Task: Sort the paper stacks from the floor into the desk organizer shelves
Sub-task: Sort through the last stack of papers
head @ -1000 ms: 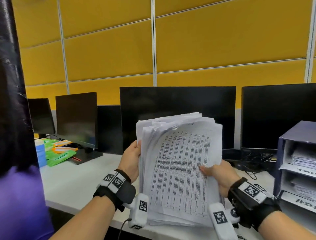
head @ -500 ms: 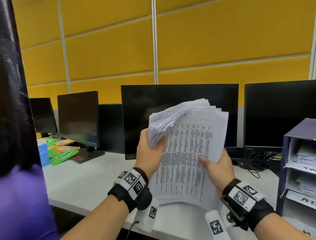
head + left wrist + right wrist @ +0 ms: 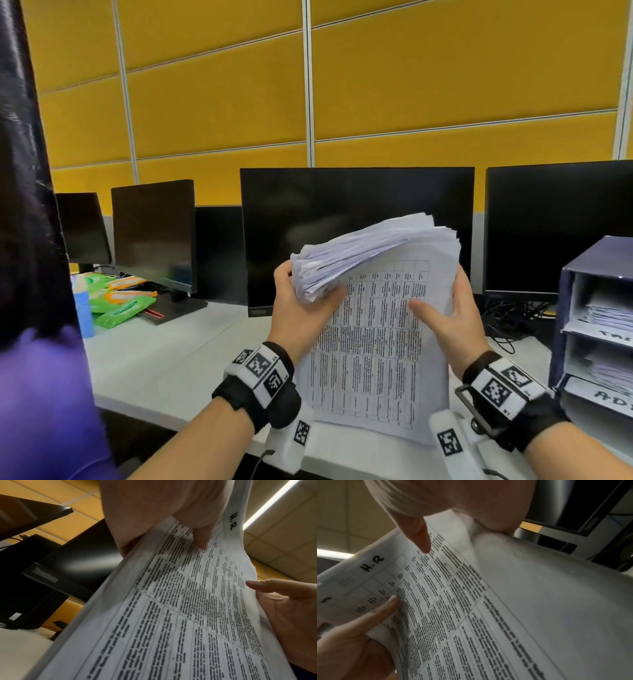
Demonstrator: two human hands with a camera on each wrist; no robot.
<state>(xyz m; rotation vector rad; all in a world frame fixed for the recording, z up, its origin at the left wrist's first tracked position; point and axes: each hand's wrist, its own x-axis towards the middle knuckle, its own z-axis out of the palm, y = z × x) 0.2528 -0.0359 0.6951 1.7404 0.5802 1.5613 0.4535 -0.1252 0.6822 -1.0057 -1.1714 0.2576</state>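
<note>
Judging by the paper already lying in the desk organizer (image 3: pixel 582 342) at the frame's right edge, sorting is partly done, while the left hand (image 3: pixel 301 308) and right hand (image 3: pixel 452 318) both grip one unshelved paper stack (image 3: pixel 373 335) at centre frame.

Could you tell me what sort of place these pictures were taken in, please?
Most likely an office. A row of dark monitors stands on a long white desk before yellow partition panels, and an organizer with labelled shelves holds papers like those in both hands.
</note>
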